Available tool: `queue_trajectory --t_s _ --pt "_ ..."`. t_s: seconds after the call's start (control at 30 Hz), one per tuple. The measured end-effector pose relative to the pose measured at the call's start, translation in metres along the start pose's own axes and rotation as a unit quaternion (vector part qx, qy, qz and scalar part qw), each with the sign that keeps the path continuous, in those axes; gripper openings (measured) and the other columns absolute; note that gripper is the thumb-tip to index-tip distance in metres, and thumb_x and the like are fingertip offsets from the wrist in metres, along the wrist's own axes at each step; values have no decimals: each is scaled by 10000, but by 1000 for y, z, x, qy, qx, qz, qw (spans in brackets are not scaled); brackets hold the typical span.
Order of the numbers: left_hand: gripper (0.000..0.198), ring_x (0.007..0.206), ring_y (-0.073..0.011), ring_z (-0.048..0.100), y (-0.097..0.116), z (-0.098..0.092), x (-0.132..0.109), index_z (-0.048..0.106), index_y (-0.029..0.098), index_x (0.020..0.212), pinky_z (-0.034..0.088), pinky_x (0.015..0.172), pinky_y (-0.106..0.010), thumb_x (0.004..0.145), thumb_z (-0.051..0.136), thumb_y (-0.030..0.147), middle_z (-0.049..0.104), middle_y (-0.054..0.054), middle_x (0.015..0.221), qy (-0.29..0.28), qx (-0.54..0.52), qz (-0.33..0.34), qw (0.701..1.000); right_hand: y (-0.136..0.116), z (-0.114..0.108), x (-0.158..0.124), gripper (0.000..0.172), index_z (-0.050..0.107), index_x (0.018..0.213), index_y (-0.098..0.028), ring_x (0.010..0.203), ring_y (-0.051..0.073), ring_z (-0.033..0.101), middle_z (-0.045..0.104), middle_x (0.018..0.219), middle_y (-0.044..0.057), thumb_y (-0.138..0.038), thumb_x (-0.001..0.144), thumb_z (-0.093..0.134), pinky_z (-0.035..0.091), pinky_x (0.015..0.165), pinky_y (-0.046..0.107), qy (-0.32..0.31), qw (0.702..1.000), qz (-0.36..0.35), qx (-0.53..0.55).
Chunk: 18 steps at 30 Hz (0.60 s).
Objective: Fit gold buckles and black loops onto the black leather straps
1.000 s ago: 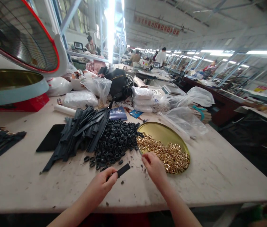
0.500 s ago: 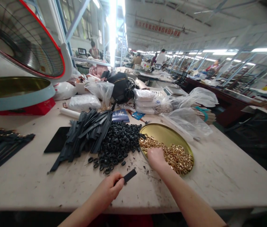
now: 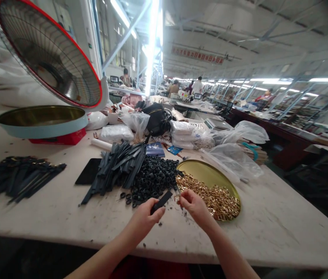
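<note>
My left hand pinches one end of a short black strap, whose free end points up and right. My right hand is closed in a pinch on a small gold buckle, held just right of the strap's tip. Both hands hover over the table's near edge. Right behind my right hand lies a round gold tray heaped with gold buckles. A pile of black loops and a bundle of long black straps lie beyond my left hand.
A red-rimmed fan heater and a shallow round tin stand at the back left. More black straps lie at the left. Plastic bags, a black bag and a phone crowd the table's back. Other workers sit far behind.
My right hand has come out of the gold tray with a buckle and moved left toward the strap. My left hand has raised the strap a little. The camera has tilted up.
</note>
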<state>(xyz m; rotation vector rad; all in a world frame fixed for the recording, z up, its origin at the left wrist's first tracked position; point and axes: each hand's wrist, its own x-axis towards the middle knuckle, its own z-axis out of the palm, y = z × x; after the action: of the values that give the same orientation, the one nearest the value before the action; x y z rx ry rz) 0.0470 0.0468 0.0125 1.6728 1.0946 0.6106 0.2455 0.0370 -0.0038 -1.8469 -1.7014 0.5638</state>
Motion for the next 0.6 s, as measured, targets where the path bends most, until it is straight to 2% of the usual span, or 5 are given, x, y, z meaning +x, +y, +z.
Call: queue_trajectory --t_s 0.07,0.2,0.3,0.43,0.6 --pt "265 560 -112 480 3 3 4 554 157 817 352 522 -201 743 485 402 531 46 598 9 -10 5 1000 -19 9 -13 156 516 756 -171 589 127 561 621 649 5 -310 798 458 423 547 235 -31 987 -6 155" --pt "233 509 -92 427 1 4 2 518 163 690 311 473 -189 751 475 384 474 63 544 31 2 4 1000 -42 17 -32 187 553 749 -162 548 103 474 524 592 -30 -350 747 548 381 540 231 -104 913 48 392" --pt "210 517 -90 409 -1 1 -3 498 169 669 295 478 -190 747 477 363 447 70 541 32 24 -1 999 -42 20 -39 156 584 815 -169 544 88 427 497 608 -46 -296 725 572 345 533 215 -178 884 74 425" --pt "153 568 -97 405 -2 0 -2 479 166 638 280 502 -193 731 460 286 452 58 575 34 64 5 997 -29 28 -41 104 577 723 -165 569 86 418 498 618 -48 -255 690 614 318 542 211 -241 874 53 418" --pt "149 553 -94 385 -12 8 6 514 152 667 267 489 -195 720 447 273 441 57 571 -22 48 -25 998 -20 41 -38 239 543 797 -176 541 92 454 510 587 -54 -338 669 664 338 520 221 -158 871 92 455"
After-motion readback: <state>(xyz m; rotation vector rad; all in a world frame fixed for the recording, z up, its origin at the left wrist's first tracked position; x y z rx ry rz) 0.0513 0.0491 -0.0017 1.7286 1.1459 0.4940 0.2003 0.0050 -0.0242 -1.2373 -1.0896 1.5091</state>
